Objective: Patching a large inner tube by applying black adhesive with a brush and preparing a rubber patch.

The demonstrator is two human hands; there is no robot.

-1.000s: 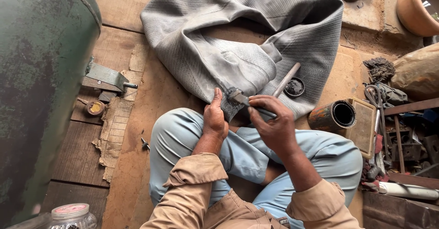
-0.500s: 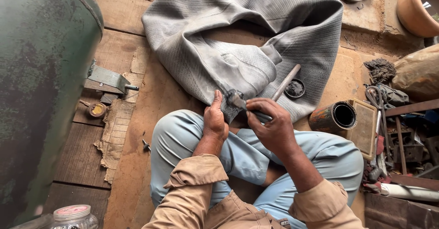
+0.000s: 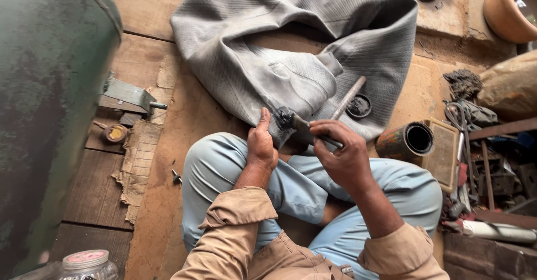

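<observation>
Right hand (image 3: 342, 156) grip on tool (image 3: 302, 124)

L hand (image 3: 261, 144) pinned edge of grey inner tube (image 3: 296, 51) on knee. R hand (image 3: 342, 156) gripped small scraper tool (image 3: 305, 127), tip on blackened spot (image 3: 284, 118). Wooden-handled tool (image 3: 348, 98) lay on tube, rusty cylinder (image 3: 407, 141) nr R knee.

Worn wooden plank floor (image 3: 84, 202); green metal drum (image 3: 45, 118) at left
</observation>
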